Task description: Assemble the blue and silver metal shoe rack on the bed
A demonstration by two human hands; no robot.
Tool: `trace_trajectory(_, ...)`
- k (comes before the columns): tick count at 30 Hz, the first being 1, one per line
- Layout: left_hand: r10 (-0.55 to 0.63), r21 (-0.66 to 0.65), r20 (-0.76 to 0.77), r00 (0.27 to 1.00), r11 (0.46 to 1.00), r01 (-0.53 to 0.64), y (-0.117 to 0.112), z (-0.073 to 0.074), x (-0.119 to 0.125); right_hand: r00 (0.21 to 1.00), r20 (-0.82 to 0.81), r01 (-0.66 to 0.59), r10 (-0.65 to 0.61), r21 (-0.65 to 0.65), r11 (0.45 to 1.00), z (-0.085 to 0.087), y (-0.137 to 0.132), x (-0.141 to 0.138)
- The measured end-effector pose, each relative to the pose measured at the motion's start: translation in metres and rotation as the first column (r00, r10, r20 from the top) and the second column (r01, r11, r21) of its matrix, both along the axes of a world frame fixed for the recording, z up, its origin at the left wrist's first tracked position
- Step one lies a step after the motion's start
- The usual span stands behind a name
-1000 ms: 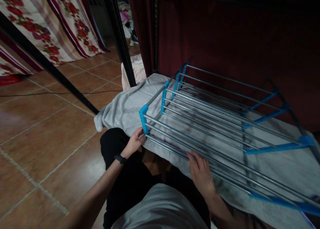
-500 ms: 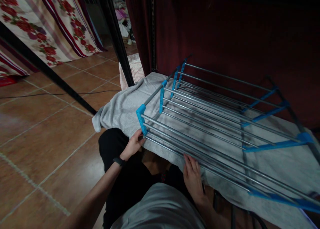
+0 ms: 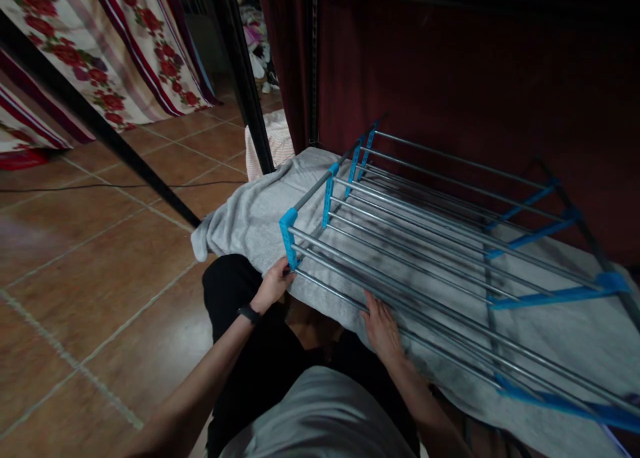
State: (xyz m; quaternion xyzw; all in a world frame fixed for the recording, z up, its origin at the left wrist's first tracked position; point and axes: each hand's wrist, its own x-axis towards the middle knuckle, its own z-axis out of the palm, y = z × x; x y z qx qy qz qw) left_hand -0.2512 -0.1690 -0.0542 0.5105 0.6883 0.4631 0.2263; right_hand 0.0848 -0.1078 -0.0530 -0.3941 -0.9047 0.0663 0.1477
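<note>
A person in a grey top (image 3: 320, 411) and black trousers (image 3: 227, 288) has both bare hands at the near edge of a long rack of grey metal rods and blue plastic brackets (image 3: 467, 233). The rack rests on a soft grey blanket (image 3: 250, 208), which spreads beneath it and past its left end.

The left hand (image 3: 274, 285), a black band (image 3: 249, 313) on its wrist, is at the rack's near left corner, thumb and fingers drawn narrowly together on the lower end of a blue corner bracket (image 3: 287, 237). The right hand (image 3: 384, 328) lies along the rack's near side, to the right of that corner, its fingers over the lowest front rod and close together; whether they curl round the metal cannot be told.

Behind the rack hangs a dark red curtain (image 3: 450, 78). Beyond the rack's left end stand a black upright post (image 3: 245, 78) and a slanting black pole (image 3: 100, 125), with a pale striped cloth (image 3: 270, 141) beside the foot of the post. Farther left of the rack, a cream curtain with red flowers and stripes (image 3: 125, 58) hangs to a brown tiled floor (image 3: 90, 245), across which a thin dark cable (image 3: 90, 186) runs.
</note>
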Motion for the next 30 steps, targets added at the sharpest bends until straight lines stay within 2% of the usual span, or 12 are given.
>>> trace_trajectory(3, 0.023, 0.01, 0.021, 1.0, 1.0, -0.024, 0.003, 0.001, 0.002, 1.0, -0.023, -0.017, 0.016, -0.013, 1.0, 0.0, 0.002, 0.005)
trace_trajectory(8, 0.029, 0.004, 0.029, 0.999, 1.0, -0.029, 0.004, 0.008, 0.003, 0.999, 0.031, -0.043, 0.044, -0.016, 0.999, 0.005, 0.002, 0.007)
trace_trajectory(20, 0.141, -0.113, -0.094, 0.986, 0.982, -0.151, 0.005, 0.026, 0.018, 0.999, 0.016, -0.04, 0.042, -0.092, 0.995, 0.007, 0.004, 0.006)
trace_trajectory(26, 0.153, -0.252, -0.183, 0.971, 0.947, -0.197, -0.002, 0.044, 0.026, 0.997, 0.075, 0.038, -0.025, -0.175, 0.984, 0.017, -0.003, -0.002)
trace_trajectory(27, 0.164, -0.296, -0.219, 0.962, 0.928, -0.225, -0.003, 0.044, 0.024, 0.995, 0.09, 0.061, -0.045, -0.18, 0.982, 0.02, -0.003, -0.004)
trace_trajectory(28, 0.175, -0.329, -0.259, 0.95, 0.909, -0.257, -0.001, 0.042, 0.021, 0.994, 0.107, 0.003, 0.019, -0.2, 0.98, 0.022, -0.001, -0.006)
trace_trajectory(30, 0.167, -0.359, -0.358, 0.919, 0.883, -0.301, 0.006, 0.033, 0.014, 0.992, 0.128, 0.032, -0.005, -0.205, 0.978, 0.025, 0.004, -0.009)
